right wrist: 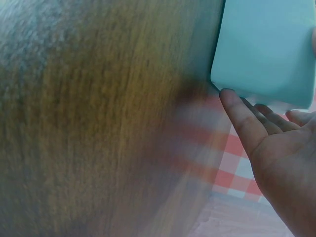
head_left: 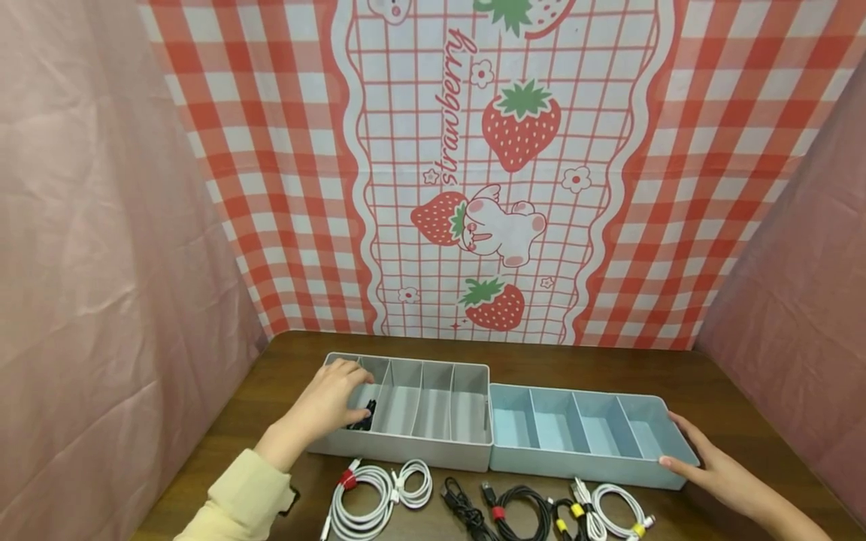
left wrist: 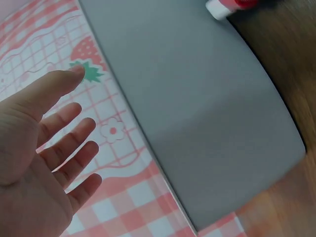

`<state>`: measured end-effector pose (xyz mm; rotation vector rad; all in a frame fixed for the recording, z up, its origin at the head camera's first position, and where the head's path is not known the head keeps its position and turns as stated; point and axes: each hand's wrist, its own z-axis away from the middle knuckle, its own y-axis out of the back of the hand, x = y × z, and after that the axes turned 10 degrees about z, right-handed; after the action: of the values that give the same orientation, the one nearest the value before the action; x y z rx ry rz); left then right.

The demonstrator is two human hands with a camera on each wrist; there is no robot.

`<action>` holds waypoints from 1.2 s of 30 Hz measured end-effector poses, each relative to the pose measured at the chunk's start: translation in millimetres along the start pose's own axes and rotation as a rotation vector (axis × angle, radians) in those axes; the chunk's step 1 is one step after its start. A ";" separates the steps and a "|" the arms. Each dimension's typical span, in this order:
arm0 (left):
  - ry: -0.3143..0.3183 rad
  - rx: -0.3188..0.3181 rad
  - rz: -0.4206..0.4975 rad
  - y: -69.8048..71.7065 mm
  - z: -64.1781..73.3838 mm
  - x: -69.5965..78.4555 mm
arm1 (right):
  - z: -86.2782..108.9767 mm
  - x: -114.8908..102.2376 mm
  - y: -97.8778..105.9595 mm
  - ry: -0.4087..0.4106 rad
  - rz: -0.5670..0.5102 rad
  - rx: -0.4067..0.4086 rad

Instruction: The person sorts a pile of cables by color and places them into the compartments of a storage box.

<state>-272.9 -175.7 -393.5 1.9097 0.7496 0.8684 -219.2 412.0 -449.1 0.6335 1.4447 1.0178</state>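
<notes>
In the head view my left hand (head_left: 328, 397) is over the left end of a grey divided box (head_left: 399, 448), thumb and fingers apart. A black cable (head_left: 365, 419) lies in a compartment just beneath it. The left wrist view shows the same hand (left wrist: 54, 138) spread and holding nothing, beside the grey box's side wall (left wrist: 187, 98). My right hand (head_left: 710, 462) holds the right end of a light blue divided box (head_left: 575, 463), thumb on the front rim, fingers at the end wall. Its fingers (right wrist: 242, 113) touch the blue box's corner in the right wrist view.
Before the boxes on the wooden table (head_left: 223, 466) lie coiled cables: a large white coil (head_left: 361, 511) with a red strap, a small white coil (head_left: 414, 485), black cables (head_left: 467, 511), and a white coil (head_left: 619, 496) with a yellow strap. A strawberry-print cloth (head_left: 501, 225) hangs behind.
</notes>
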 end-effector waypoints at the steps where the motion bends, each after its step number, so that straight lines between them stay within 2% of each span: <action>1: 0.001 0.010 0.000 0.6 1.1 1.8 | 0.1 0.0 -0.1 0.001 0.001 0.002; 6: -0.034 0.095 0.008 1.6 6.0 11.0 | 0.4 -0.5 -0.9 0.005 0.014 0.014; 13: -0.113 0.210 0.039 -0.8 6.9 28.6 | 3.0 0.7 -1.6 0.006 0.032 0.040; 18: -0.149 0.262 0.072 -6.2 12.3 40.9 | 2.3 0.4 -1.2 0.001 0.000 0.012; 28: -0.228 0.248 0.077 -18.6 18.4 63.0 | 0.3 -1.1 -0.7 0.014 -0.027 0.007; 36: -0.237 0.133 0.127 -33.5 22.7 82.0 | 0.0 -0.6 -0.1 0.004 -0.021 0.003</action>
<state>-212.8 -108.6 -409.3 2.1524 0.5591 0.6659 -219.1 411.5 -449.0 0.6172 1.4535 1.0014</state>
